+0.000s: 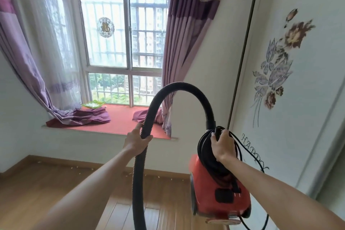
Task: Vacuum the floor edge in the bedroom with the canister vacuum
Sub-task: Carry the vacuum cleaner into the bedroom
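Before bedroom window (127, 43), left hand (137, 142) grips hose (179, 87), right hand (223, 145) grips cord (201, 145) atop vacuum (214, 192).

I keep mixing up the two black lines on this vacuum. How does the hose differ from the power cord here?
The hose is thick and ribbed; the cord is thin and smooth. The hose arches high in one loop from the red canister; the cord is wound in coils at the canister's top, one strand hanging loose beside it. The left hand grips the hose; the right hand grips the coils. Both are black.
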Tool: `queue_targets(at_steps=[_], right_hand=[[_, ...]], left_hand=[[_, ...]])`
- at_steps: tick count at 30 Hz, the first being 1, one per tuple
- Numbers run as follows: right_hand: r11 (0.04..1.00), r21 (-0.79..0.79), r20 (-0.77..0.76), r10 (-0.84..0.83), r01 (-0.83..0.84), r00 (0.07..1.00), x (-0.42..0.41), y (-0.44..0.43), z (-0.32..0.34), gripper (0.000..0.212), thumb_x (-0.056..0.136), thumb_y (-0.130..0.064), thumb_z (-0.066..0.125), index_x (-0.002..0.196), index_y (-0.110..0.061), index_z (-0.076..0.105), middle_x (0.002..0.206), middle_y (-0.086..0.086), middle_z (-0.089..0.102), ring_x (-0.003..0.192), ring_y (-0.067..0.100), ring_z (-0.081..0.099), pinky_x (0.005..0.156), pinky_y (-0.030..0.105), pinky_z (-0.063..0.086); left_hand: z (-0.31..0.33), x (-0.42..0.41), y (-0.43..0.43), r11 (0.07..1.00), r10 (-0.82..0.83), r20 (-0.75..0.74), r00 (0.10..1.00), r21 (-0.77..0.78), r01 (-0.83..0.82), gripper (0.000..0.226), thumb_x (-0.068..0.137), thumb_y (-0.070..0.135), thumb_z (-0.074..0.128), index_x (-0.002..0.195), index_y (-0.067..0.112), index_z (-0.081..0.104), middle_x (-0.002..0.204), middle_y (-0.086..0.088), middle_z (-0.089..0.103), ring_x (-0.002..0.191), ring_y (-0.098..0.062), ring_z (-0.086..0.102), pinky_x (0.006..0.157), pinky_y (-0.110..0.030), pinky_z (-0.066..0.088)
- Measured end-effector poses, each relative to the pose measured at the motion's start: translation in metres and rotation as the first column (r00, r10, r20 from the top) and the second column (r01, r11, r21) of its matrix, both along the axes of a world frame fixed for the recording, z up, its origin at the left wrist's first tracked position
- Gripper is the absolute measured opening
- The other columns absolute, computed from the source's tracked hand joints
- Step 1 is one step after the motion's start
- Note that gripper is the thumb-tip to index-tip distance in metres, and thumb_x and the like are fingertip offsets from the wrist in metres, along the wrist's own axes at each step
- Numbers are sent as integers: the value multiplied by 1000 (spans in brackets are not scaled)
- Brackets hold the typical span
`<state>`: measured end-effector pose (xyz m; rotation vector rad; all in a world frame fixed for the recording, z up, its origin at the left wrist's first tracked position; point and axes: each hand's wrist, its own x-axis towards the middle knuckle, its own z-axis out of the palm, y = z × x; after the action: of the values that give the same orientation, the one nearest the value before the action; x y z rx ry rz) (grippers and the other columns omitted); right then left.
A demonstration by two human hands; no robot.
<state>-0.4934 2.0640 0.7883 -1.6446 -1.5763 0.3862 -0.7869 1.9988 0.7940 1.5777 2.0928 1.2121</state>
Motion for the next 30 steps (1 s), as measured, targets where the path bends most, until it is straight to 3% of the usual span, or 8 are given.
queue_targets(at_steps=[3, 9, 13, 18, 26, 30], right_hand=[[1000, -4, -2, 5, -5, 1000, 1, 36, -7, 36, 98, -38, 53, 109, -5, 45, 103, 20, 63, 86, 40, 67, 66, 57, 58], [999, -4, 15, 48, -48, 999, -8, 123, -19, 31, 98, -38, 53, 98, -9, 42, 102, 19, 64, 89, 40, 66, 67, 56, 58], [993, -7, 24, 116, -116, 993, -12, 188, -22, 32, 98, -38, 52, 103, -7, 45, 101, 18, 65, 89, 39, 67, 67, 55, 59], [984, -15, -10, 175, -175, 984, -23, 261, -22, 32, 97, -39, 52, 103, -8, 45, 103, 18, 65, 90, 38, 67, 67, 56, 59], [949, -29, 57, 316, -315, 947, -78, 339, -21, 33, 98, -33, 55, 108, -2, 48, 108, 22, 67, 100, 41, 64, 81, 46, 55], [923, -42, 56, 384, -382, 922, -118, 369, -29, 35, 98, -34, 54, 110, -2, 49, 109, 22, 67, 100, 41, 65, 80, 47, 56]], left_hand=[[-6, -1, 32, 1000, -1, 15, 1000, -19, 1, 44, 92, 24, 70, 131, 19, 52, 96, -3, 62, 67, -14, 59, 65, -27, 45], [-17, -7, 109, 995, 64, -21, 998, -75, -65, 49, 91, 30, 71, 134, 20, 51, 99, -4, 64, 85, -27, 64, 77, -34, 53], [-19, -16, 171, 988, 131, -18, 991, -85, -132, 52, 89, 33, 72, 135, 21, 52, 109, -12, 69, 94, -32, 66, 84, -40, 56], [-19, -20, 226, 978, 187, -2, 982, -92, -186, 49, 90, 31, 72, 133, 20, 51, 104, -9, 66, 92, -31, 65, 83, -39, 55], [-35, -60, 253, 941, 316, 2, 949, -129, -313, 47, 89, 31, 72, 130, 18, 52, 96, -3, 63, 85, -25, 60, 80, -33, 50], [-39, -92, 261, 921, 361, -3, 933, -160, -356, 47, 89, 32, 73, 130, 20, 53, 106, -6, 68, 97, -28, 65, 88, -34, 51]])
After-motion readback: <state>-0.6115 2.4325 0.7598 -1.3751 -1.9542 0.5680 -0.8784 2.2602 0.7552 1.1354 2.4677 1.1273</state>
